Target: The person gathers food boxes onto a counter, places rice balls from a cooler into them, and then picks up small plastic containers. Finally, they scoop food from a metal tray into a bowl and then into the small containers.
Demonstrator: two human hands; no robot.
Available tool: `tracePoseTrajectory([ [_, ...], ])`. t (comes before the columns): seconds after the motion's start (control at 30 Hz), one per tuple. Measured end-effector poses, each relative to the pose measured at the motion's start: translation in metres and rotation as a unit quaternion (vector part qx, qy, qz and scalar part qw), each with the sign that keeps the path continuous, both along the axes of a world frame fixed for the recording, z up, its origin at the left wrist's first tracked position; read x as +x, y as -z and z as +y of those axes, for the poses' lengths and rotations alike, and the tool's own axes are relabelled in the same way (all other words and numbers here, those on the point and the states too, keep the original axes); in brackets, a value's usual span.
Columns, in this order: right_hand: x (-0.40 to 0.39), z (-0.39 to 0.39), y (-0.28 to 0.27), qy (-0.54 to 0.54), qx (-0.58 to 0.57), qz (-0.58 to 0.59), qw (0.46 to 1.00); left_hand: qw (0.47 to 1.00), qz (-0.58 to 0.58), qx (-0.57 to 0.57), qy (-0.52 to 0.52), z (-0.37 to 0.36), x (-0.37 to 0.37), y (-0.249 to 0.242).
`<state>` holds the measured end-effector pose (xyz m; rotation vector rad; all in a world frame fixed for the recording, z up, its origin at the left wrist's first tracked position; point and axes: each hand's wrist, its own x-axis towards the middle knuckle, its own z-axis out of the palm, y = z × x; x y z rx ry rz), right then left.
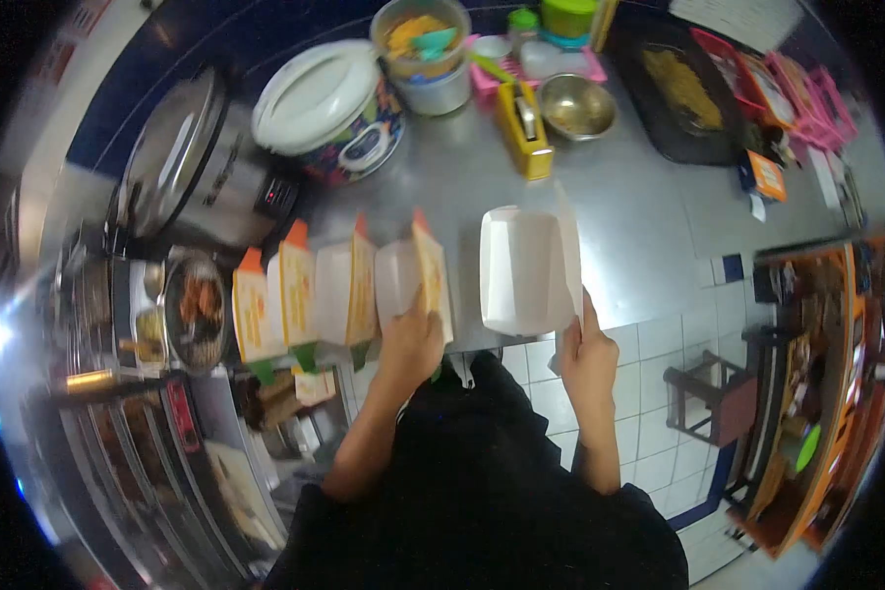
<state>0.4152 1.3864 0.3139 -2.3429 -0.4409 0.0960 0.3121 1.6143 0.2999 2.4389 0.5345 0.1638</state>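
A row of several paper takeaway boxes (pixel 302 290) with yellow print, orange tabs and green ends stands along the front of the steel counter, lids raised. My left hand (pixel 411 342) is closed on the rightmost takeaway box of that row (pixel 431 270), at its printed lid. To the right, my right hand (pixel 590 362) pinches the raised lid edge of another takeaway box (pixel 523 270). This one is open, with its bare white inside facing up. Part of my right fingers is hidden behind the lid.
Behind stand a large cooker (pixel 192 162), a patterned pot with a white lid (pixel 320 98), a yellow tape dispenser (pixel 526 138) and a steel bowl (pixel 577 106). Food pans (pixel 199 315) lie left; a black tray (pixel 678 103) is at back right. A stool (pixel 718 398) stands on the floor.
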Motion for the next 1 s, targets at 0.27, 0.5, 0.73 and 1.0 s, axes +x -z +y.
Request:
tracePoseTrajectory([
  [0.27,-0.002,0.044,0.023,-0.090,-0.070,0.018,0.993,0.987,-0.036,-0.059,-0.144,-0.018,-0.012,-0.007],
  [0.5,-0.018,0.074,0.024,-0.083,-0.094,0.066,0.990,0.955,-0.023,-0.208,-0.208,-0.053,-0.144,-0.018],
  [0.73,-0.076,0.126,-0.042,-0.111,-0.084,-0.361,0.922,0.880,-0.030,-0.297,-0.369,-0.067,-0.312,-0.009],
  [1.0,-0.497,0.167,0.068,-0.693,0.140,0.064,0.704,0.372,-0.458,-0.695,-0.411,-0.064,-0.504,0.051],
])
